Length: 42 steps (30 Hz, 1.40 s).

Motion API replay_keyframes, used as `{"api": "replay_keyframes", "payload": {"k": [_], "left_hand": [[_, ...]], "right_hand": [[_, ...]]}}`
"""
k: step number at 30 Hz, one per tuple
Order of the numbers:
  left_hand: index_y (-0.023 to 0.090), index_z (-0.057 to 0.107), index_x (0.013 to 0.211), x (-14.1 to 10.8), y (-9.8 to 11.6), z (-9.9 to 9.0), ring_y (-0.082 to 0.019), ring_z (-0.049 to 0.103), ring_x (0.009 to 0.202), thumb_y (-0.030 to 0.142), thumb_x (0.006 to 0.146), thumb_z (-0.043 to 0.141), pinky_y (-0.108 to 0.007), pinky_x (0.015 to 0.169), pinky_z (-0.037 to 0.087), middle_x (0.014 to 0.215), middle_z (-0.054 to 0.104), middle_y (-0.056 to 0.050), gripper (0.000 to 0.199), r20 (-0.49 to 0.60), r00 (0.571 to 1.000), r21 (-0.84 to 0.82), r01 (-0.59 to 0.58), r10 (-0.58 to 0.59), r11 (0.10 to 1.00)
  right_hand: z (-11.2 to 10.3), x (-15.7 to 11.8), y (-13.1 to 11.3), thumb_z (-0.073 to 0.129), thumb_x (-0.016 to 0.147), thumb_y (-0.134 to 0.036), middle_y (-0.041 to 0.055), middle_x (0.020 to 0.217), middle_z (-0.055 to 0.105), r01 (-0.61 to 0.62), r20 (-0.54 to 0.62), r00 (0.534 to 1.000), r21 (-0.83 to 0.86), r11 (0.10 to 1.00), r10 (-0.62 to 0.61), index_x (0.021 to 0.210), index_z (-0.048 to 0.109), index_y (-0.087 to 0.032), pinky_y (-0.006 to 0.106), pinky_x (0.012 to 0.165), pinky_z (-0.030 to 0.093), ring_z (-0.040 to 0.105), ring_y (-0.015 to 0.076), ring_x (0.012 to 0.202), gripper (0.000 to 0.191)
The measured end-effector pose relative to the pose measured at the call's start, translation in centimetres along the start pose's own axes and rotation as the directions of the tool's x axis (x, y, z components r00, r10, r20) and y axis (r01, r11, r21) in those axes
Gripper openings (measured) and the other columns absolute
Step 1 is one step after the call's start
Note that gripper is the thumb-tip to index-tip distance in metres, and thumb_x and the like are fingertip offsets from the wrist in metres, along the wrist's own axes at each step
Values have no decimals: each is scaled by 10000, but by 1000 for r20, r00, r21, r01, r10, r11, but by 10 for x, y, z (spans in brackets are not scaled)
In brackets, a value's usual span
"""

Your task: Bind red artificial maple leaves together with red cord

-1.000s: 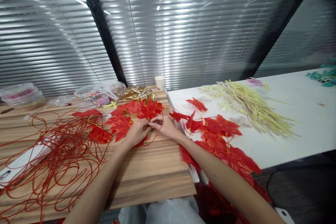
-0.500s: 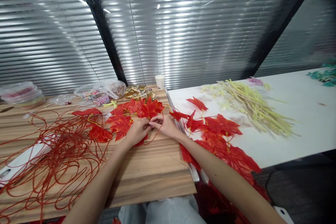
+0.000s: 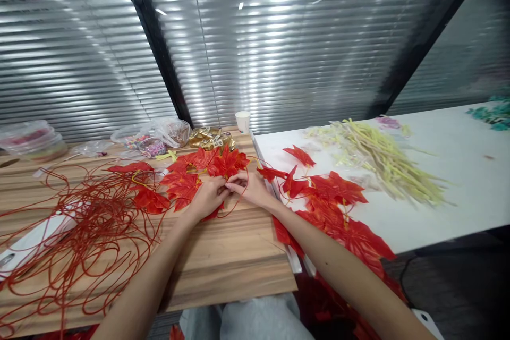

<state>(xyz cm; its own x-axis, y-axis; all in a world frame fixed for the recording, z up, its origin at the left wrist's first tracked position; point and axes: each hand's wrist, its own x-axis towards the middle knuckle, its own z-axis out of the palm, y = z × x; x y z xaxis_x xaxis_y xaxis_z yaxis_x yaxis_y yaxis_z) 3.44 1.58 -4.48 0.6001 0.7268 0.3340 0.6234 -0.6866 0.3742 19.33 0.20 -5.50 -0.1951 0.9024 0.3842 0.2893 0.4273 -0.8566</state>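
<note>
My left hand (image 3: 209, 196) and my right hand (image 3: 252, 188) meet fingertip to fingertip over the wooden table, both closed in a pinch. Between them they grip thin red cord (image 3: 246, 191), part of which curves below the fingers. The exact bit under the fingertips is too small to make out. Just beyond and beneath my hands lies a cluster of red artificial maple leaves (image 3: 229, 162) with yellowish stems. From there the leaf garland (image 3: 334, 191) runs right onto the white table and drops over its front edge. At left spreads a loose tangle of red cord (image 3: 99, 228).
A white tool-like object (image 3: 35, 247) lies under the tangle. Along the back stand plastic tubs (image 3: 32, 141), clear bags of beads (image 3: 153, 138), gold wrappers (image 3: 211, 138) and a paper cup (image 3: 243, 122). Pale yellow strips (image 3: 382, 162) lie on the white table (image 3: 470, 186).
Both hands keep their pinch in almost the same spot, with only a slight shift of the fingers. The view has moved very slightly.
</note>
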Motion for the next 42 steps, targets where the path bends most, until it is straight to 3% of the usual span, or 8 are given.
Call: {"api": "replay_keyframes", "payload": {"k": [13,23,42], "left_hand": [[148,494,611,1,-3,3,-114,461,594,193,780,480,-216,544,319,607,500,-5,176,-11,1000,32,-18,18,999],[146,516,638,1,-3,5,-113,470,585,182,771,488,-210,534,323,616,514,-6,141,-12,1000,18,16,-16,1000],[138,549,689,1,-3,5,-123,493,624,205,796,471,-213,560,341,647,531,-19,148,7,1000,77,1,-2,997]], "right_hand": [[0,0,-4,605,700,-210,23,674,647,-11,8,1000,-18,1000,11,733,660,-140,210,559,433,567,111,592,96],[3,0,6,600,713,-216,26,698,645,23,12,1000,-21,1000,-23,763,660,-146,223,619,440,570,118,652,105],[1,-1,-3,606,699,-217,31,693,647,13,-1,1000,-6,1000,-13,734,664,-136,205,588,431,566,105,614,105]]}}
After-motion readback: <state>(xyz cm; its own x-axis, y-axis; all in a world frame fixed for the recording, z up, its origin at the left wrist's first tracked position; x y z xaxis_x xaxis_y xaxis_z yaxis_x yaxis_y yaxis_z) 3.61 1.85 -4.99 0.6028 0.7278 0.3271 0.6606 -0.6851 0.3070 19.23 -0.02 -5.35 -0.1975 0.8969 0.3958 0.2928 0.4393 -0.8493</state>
